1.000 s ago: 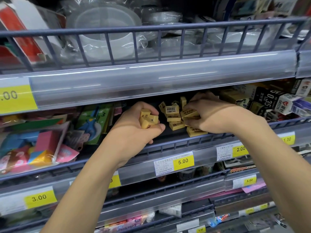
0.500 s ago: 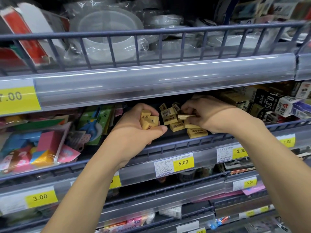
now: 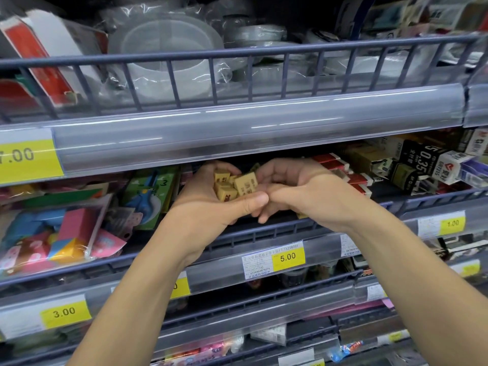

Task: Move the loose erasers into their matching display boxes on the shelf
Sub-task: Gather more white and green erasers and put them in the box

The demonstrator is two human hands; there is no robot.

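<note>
1. Tan cube erasers point(image 3: 232, 184), printed with dark marks, lie heaped in the cupped left hand point(image 3: 211, 204) above the middle shelf point(image 3: 264, 233).
2. The left fingers curl round the heap, thumb closing its front.
3. The right hand point(image 3: 303, 191) touches it, fingers curled at the largest eraser; whether they pinch it cannot be told.
4. Red-and-white boxes point(image 3: 343, 170) sit just right.

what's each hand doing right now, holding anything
Left hand: cupped, fingers curled round a bunch of tan erasers.
Right hand: fingers curled against the left hand; what it holds cannot be told.
</note>
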